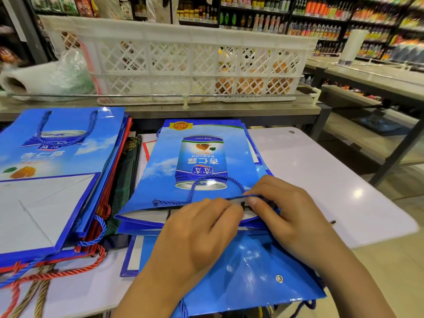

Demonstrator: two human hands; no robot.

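Where the two hands meet: the open mouth of the top bag (202, 161), at its near edge, in the middle of the white table (321, 180).
Right hand (291, 214): thumb and forefinger are clamped on the upper lip of the mouth, which is lifted a little off the lower lip.
Left hand (197, 232): its fingers are curled, and the tips pinch the same lip just beside the right thumb.
Top bag: one flat rectangle of glossy blue paper printed with sky, cloud and a drink can; its inside shows white.
Cord handle (213, 180): one twisted blue rope, looped over the printed can.
Lower bag (252, 271): one shiny blue sheet, faintly creased, lying under both wrists.
Eyelet (279, 278): one small metal ring in the lower bag.
Left stack (57, 157): many flat bags; blue on top, with red and dark green edges beneath.
Loose cords (46, 276): twisted rope in three colours, blue, red and gold, trailing off the stack's near edge.
Table: smooth white top with rounded corners.
Crate (195, 58): one white plastic lattice box on the counter behind, with rounded orange-brown things inside.
Film roll (23, 81): one roll of clear, crinkled plastic to the left of the crate.
Shelves (321, 10): blurred rows of bottles.
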